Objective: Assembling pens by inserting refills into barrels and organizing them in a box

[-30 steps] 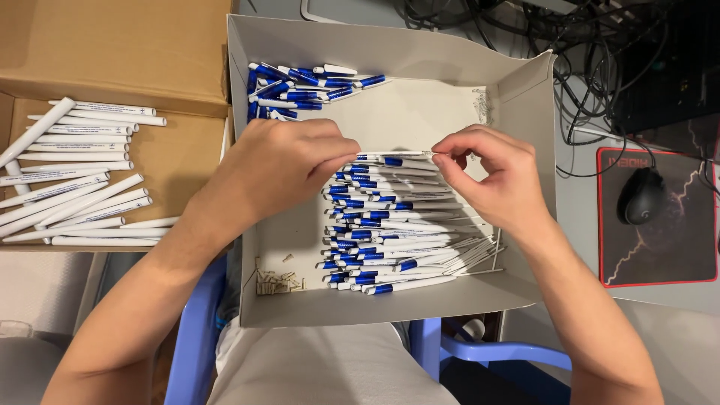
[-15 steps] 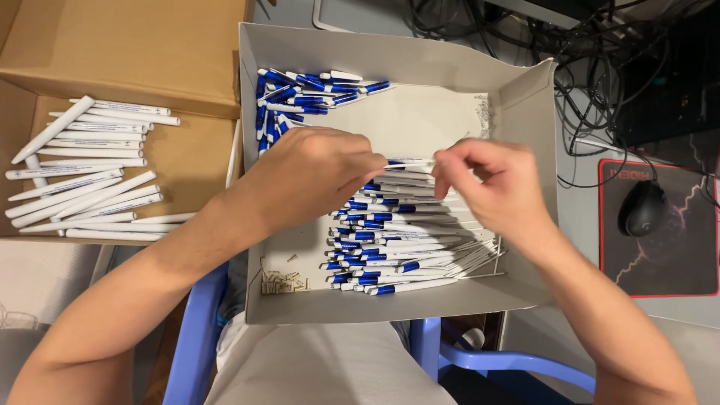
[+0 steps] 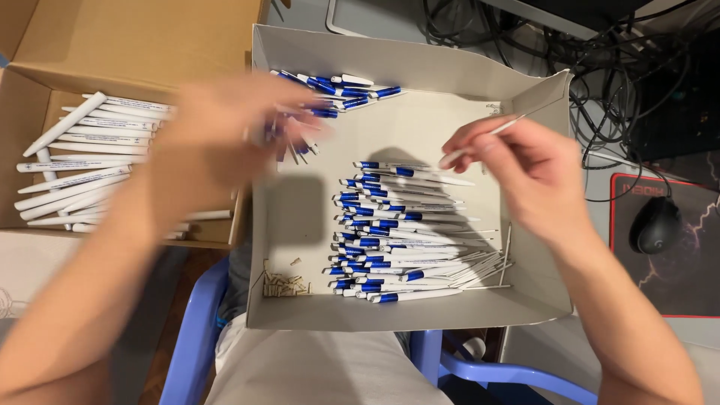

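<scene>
Two hands, left hand (image 3: 225,142) blurred, right hand (image 3: 517,169) pinching refill (image 3: 487,135).

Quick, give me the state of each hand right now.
Left hand: motion-blurred above the grey cardboard tray's left edge; grip cannot be told.
Right hand: pinching a thin white pen refill.

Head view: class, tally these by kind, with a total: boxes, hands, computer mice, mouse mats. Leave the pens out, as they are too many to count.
Boxes: 2, the brown cardboard box and the pale box
Hands: 2, the blurred left hand and the right hand, which pinches a thin white rod
Computer mice: 1, the black computer mouse
Mouse mats: 1, the mouse mat
Total: 6
</scene>
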